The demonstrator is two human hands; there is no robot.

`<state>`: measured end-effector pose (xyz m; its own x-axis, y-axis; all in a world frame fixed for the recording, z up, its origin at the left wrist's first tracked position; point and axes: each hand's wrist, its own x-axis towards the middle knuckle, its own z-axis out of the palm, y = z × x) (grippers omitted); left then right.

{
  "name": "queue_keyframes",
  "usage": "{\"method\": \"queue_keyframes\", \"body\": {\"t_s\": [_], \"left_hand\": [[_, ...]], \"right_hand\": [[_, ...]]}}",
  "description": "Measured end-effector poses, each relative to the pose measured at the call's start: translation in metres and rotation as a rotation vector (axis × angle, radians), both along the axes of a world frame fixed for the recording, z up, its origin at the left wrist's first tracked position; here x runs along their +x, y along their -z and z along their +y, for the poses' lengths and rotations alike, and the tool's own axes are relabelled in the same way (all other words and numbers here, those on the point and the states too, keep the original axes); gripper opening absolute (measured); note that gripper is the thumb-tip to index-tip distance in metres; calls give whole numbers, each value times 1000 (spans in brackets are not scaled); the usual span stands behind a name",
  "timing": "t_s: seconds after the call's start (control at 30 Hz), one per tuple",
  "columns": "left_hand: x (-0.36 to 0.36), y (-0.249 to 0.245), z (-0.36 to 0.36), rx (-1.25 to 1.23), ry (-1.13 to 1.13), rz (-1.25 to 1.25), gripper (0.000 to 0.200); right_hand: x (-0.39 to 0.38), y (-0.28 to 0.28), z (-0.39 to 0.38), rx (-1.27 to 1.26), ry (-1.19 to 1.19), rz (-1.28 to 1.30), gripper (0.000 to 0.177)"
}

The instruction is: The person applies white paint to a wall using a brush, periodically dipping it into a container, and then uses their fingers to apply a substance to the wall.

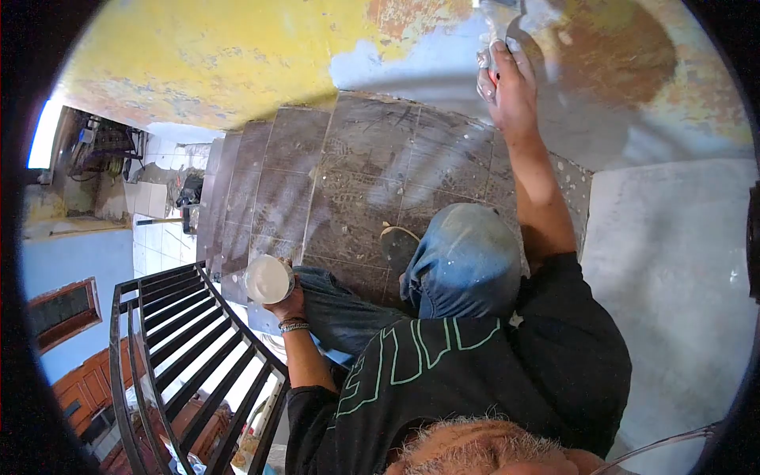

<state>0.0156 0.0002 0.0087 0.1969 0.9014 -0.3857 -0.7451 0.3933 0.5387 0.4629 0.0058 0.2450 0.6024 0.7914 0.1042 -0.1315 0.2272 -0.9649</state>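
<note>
My right hand (511, 87), at the upper right, is wrapped round the handle of a paintbrush (497, 17). The brush's head is at the wall (277, 47), by the frame's top edge, where the bristles are partly cut off. White smears cover my fingers and the handle. Lower left, my left hand (288, 304) grips a round container (269, 279) with whitish contents, beside my left knee. Its fingers are mostly hidden behind the container.
Brown tiled steps (293, 138) run down to the left from the tiled landing (372, 158), which is spotted with white. A black metal railing (190, 340) stands at the lower left. A pale grey wall (673, 277) is at the right.
</note>
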Motion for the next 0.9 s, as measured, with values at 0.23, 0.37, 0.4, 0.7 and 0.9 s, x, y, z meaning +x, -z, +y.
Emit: {"method": "queue_keyframes", "body": {"t_s": [0.23,0.37,0.4,0.7,0.9], "left_hand": [[-9,-3,-3,20,26,-76,60],[-10,-1,-4,-1,1,87,62],[-10,0,-3,2,-6,85,62],[-15,9,-1,-16,46,-36,61],[-14,4,0,-1,45,-81,63]], "right_hand": [[23,204,26,-106,170,-33,21],[-17,273,-6,-397,123,125,21],[-23,270,-5,-394,117,122,21],[-23,131,76,-136,-50,490,16],[-65,101,74,230,75,203,17]]}}
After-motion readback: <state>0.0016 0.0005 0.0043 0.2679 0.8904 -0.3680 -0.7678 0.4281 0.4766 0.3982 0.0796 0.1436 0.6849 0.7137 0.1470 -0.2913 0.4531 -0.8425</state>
